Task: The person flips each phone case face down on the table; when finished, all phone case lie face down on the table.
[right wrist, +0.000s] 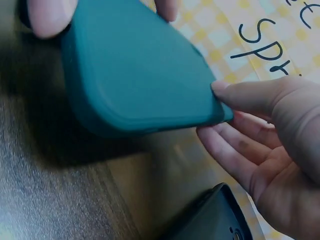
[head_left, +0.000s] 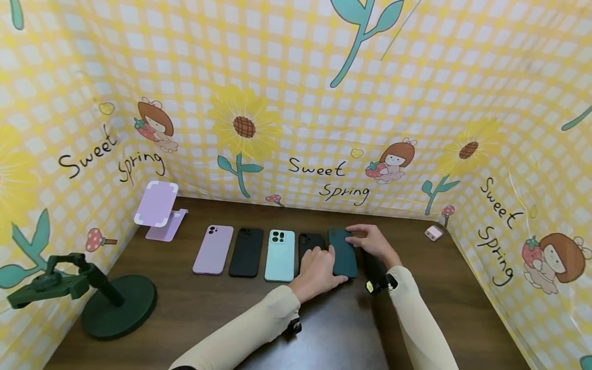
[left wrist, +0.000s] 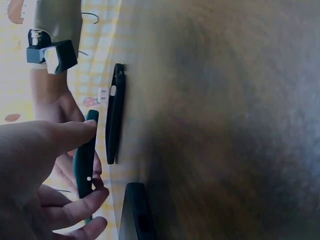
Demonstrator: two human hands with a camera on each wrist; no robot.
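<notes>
A dark green phone case (head_left: pixel 343 253) is held a little above the brown table (head_left: pixel 208 308), at the right end of a row of cases. My left hand (head_left: pixel 319 266) grips its near left edge, thumb (left wrist: pixel 75 132) on one side and fingers on the other. My right hand (head_left: pixel 370 239) pinches its far end, with fingertips (right wrist: pixel 222 92) at a corner of the green case (right wrist: pixel 135 70). In the left wrist view the green case (left wrist: pixel 85 155) shows edge-on. A black case (head_left: pixel 311 241) lies partly hidden behind my left hand.
Lilac (head_left: pixel 214 249), black (head_left: pixel 246 252) and mint (head_left: pixel 280 255) cases lie in a row to the left. Another black case (right wrist: pixel 215 215) lies under my right wrist. A lilac phone stand (head_left: pixel 157 208) and a dark green stand (head_left: pixel 92 293) sit at the left. Printed yellow walls enclose the table.
</notes>
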